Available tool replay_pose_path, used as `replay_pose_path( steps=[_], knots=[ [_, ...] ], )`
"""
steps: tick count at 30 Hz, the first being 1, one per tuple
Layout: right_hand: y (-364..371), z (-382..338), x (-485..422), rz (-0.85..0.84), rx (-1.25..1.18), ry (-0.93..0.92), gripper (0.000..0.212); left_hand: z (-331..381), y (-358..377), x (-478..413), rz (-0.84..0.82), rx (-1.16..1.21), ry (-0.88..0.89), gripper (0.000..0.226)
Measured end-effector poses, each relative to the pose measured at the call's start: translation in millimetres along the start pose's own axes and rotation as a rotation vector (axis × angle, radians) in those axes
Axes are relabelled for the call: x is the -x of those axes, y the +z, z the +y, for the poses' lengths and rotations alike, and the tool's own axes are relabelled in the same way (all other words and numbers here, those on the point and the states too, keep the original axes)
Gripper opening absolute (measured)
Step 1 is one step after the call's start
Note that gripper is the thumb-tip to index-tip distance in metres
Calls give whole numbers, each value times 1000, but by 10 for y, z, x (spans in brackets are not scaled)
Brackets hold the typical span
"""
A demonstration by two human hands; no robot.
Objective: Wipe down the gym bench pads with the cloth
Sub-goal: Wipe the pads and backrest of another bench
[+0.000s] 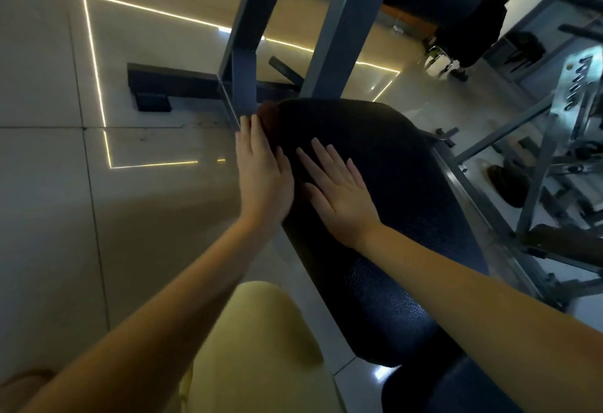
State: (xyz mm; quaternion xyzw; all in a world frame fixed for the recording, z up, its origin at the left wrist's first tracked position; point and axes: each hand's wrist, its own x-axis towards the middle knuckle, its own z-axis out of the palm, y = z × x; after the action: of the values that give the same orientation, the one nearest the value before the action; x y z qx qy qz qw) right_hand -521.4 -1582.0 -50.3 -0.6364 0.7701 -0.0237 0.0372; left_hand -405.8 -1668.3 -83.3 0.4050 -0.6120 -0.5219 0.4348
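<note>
Yellow-clad knee (261,347), lower centre. Left hand (261,171), fingers straight, presses brown cloth (266,115) against left edge of dark bench pad (391,184), mid-frame; right hand (339,190) flat, released, on top. Wiping judged underway; other pads (434,389) likely remain.

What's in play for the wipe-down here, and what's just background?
In play: dark textured bench pad; reddish-brown cloth at its edge; left hand; right hand, flat on pad.
Background: grey steel frame posts; low black bench on floor; grey metal rack.
</note>
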Motion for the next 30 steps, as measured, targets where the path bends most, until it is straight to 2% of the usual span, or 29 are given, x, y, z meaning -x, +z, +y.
replay_pose_path(
  steps=[2,5,8,9,11,13,15,17,19,22,25,30],
  knots=[
    [-2,-3,5,-26,14,0,59,42,142,371,31,-80,-1,65],
    [-29,-28,-2,-57,53,8,63,40,300,775,44,-131,130,61],
    [-45,-11,36,-75,24,12,65,3,271,773,-26,-151,124,61],
    [-38,25,81,-79,4,-4,64,13,258,747,-34,-161,161,60],
    [13,139,243,-63,16,-52,60,84,235,658,-62,-254,357,58],
    [86,253,453,-34,16,-45,59,236,234,467,-270,-432,494,58],
    [144,300,651,16,13,20,57,427,270,247,-574,-735,473,61],
    [180,262,797,83,25,97,56,518,325,111,-717,-1037,466,62],
    [199,192,877,113,23,180,56,552,371,88,-742,-1145,499,62],
    [196,109,911,128,11,260,57,455,408,151,-694,-1150,557,61],
    [167,94,893,86,44,274,60,353,418,145,-648,-1071,602,63],
    [111,115,873,27,-8,257,61,329,416,164,-679,-1064,631,62]
  ],
)
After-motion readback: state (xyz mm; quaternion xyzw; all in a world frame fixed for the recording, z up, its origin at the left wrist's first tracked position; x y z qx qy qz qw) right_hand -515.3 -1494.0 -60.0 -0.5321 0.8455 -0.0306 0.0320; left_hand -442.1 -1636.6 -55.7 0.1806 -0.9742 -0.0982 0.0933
